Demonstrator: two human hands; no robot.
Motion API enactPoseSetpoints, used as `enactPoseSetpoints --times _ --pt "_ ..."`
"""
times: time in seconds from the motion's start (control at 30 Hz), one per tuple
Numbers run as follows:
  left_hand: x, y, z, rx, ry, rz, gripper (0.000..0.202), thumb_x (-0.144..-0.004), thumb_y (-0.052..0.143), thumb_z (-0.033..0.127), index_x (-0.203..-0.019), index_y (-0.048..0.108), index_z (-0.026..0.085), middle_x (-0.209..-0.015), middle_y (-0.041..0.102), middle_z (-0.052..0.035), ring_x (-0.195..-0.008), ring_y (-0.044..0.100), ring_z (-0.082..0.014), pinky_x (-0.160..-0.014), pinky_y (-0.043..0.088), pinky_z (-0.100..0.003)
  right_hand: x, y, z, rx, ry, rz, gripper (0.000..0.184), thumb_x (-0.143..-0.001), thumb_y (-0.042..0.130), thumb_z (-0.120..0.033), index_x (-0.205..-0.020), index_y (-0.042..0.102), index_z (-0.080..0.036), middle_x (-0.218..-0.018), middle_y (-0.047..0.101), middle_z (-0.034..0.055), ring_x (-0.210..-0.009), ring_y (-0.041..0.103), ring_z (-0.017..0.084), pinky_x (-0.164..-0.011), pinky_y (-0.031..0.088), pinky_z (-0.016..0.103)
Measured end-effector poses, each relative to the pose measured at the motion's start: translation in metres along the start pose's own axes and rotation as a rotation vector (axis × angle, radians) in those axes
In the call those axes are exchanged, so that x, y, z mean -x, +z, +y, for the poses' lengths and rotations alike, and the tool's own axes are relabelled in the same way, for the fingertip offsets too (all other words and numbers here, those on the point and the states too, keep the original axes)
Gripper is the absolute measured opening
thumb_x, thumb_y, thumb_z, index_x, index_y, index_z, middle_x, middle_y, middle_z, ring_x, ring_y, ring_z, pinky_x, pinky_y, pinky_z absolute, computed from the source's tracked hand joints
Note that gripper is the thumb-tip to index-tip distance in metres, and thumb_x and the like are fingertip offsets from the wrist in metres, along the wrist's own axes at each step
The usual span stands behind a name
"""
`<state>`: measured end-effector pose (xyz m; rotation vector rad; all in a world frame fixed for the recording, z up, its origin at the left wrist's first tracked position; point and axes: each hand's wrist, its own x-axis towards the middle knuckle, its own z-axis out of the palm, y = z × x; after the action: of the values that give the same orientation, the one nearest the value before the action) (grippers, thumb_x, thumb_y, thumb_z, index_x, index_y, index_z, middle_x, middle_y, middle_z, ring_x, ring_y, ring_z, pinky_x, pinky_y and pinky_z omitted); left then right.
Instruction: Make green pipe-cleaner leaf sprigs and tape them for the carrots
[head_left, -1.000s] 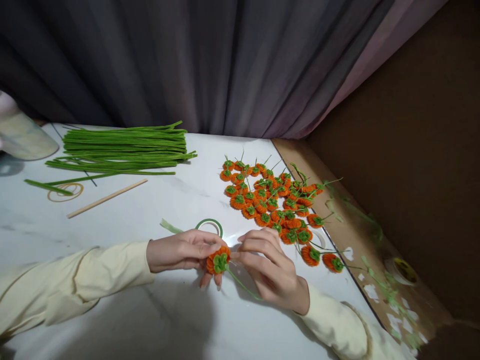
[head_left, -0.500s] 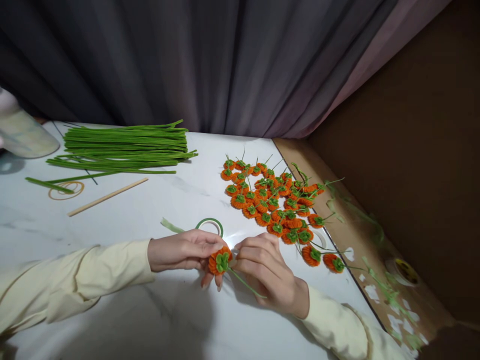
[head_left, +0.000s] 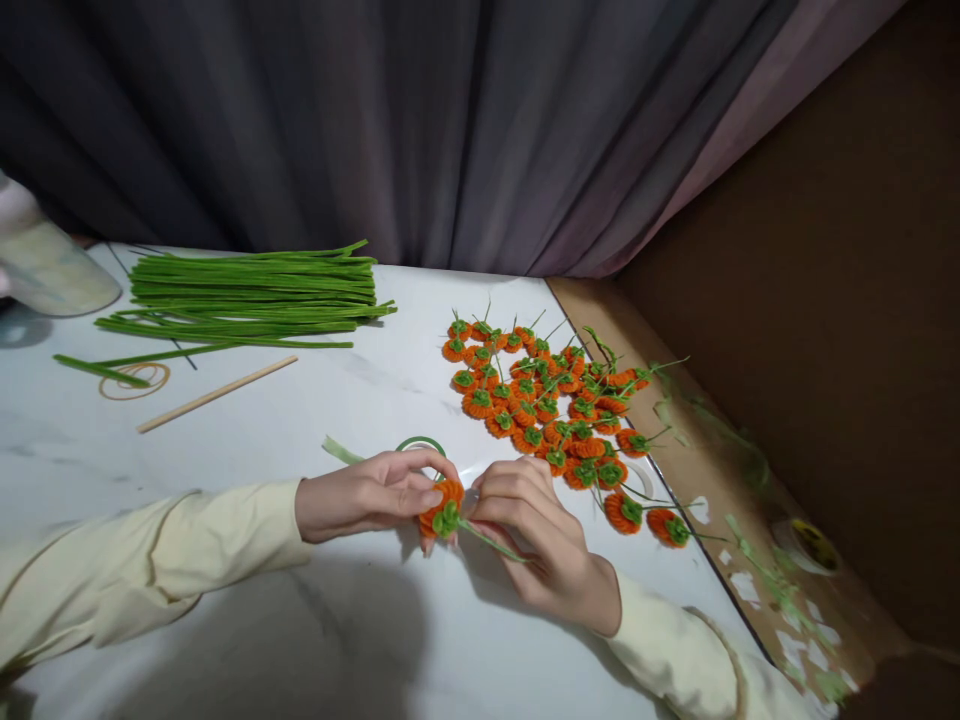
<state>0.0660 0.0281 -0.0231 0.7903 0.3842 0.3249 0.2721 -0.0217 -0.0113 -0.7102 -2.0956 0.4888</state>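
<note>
My left hand pinches an orange pipe-cleaner fruit with a ribbed body and a green leafy top. From that top a thin green stem runs toward my right hand. The fingers of my right hand are curled, with the stem against the thumb and fingertips; their exact grip is partly hidden. Just behind my left hand lies a roll of green tape, mostly covered by the fingers. A pale green strip lies beside it.
Several finished orange fruits cluster at the right of the white table. Green pipe cleaners are stacked at the back left, near a wooden stick, rubber bands and a bottle. Scraps litter the brown board.
My left hand has tilted the orange fruit, so its green top faces lower and more toward the right hand. Its index finger has come over the top. My right hand has shifted slightly.
</note>
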Motion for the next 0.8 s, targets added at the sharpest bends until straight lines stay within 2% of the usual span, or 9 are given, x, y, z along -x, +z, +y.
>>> enactPoseSetpoints --times 0.23,0.33,0.53,0.63,0.7,0.8 --pt "0.002 -0.001 -0.002 -0.065 0.100 0.077 0.032 -0.076 0.072 0.028 -0.098 0.053 0.016 -0.082 0.062 -0.0029 -0.073 0.058 -0.0132 -0.067 0.042 -0.025 -0.003 0.000 0.001 -0.105 0.138 0.000 0.013 -0.087 0.049 -0.006 -0.092 0.056 -0.016 -0.083 0.059 0.0072 -0.082 0.055 0.020 -0.075 0.041 0.038" --pt "0.002 -0.001 -0.003 -0.135 0.142 0.109 0.029 -0.076 0.071 0.029 -0.096 0.054 0.016 -0.081 0.061 -0.0023 -0.074 0.056 -0.0127 -0.068 0.041 -0.025 -0.004 -0.001 0.001 -0.098 0.140 -0.027 0.013 -0.088 0.045 -0.008 -0.090 0.055 -0.016 -0.081 0.058 0.0070 -0.081 0.053 0.020 -0.073 0.041 0.038" --pt "0.003 -0.001 -0.003 -0.231 0.174 0.144 0.029 -0.078 0.069 0.032 -0.097 0.054 0.017 -0.082 0.059 -0.0023 -0.075 0.054 -0.0131 -0.068 0.041 -0.025 -0.007 -0.009 -0.003 0.093 0.040 -0.109 0.018 -0.082 0.044 -0.008 -0.095 0.056 -0.014 -0.084 0.060 0.0082 -0.086 0.054 0.022 -0.075 0.040 0.039" --pt "0.003 0.000 -0.002 -0.235 0.137 0.156 0.031 -0.078 0.068 0.035 -0.098 0.053 0.017 -0.080 0.059 -0.0025 -0.073 0.056 -0.0139 -0.067 0.043 -0.026 -0.007 -0.011 -0.005 0.291 -0.002 -0.075 0.018 -0.081 0.051 -0.011 -0.098 0.057 -0.012 -0.087 0.062 0.0088 -0.089 0.056 0.025 -0.077 0.039 0.041" --pt "0.002 0.001 -0.002 -0.208 0.107 0.144 0.033 -0.078 0.068 0.037 -0.097 0.051 0.017 -0.078 0.059 -0.0025 -0.070 0.057 -0.0145 -0.065 0.045 -0.028 -0.005 -0.011 -0.005 0.439 -0.088 -0.029 0.018 -0.082 0.053 -0.012 -0.099 0.059 -0.011 -0.088 0.064 0.0092 -0.090 0.057 0.026 -0.077 0.039 0.041" --pt "0.000 0.002 -0.002 -0.172 0.078 0.129 0.034 -0.079 0.066 0.040 -0.097 0.049 0.017 -0.076 0.059 -0.0020 -0.065 0.058 -0.0145 -0.062 0.047 -0.029 -0.003 -0.011 -0.004 0.596 -0.312 -0.008 0.015 -0.083 0.052 -0.008 -0.092 0.063 -0.012 -0.085 0.065 0.0078 -0.092 0.058 0.025 -0.076 0.040 0.039"
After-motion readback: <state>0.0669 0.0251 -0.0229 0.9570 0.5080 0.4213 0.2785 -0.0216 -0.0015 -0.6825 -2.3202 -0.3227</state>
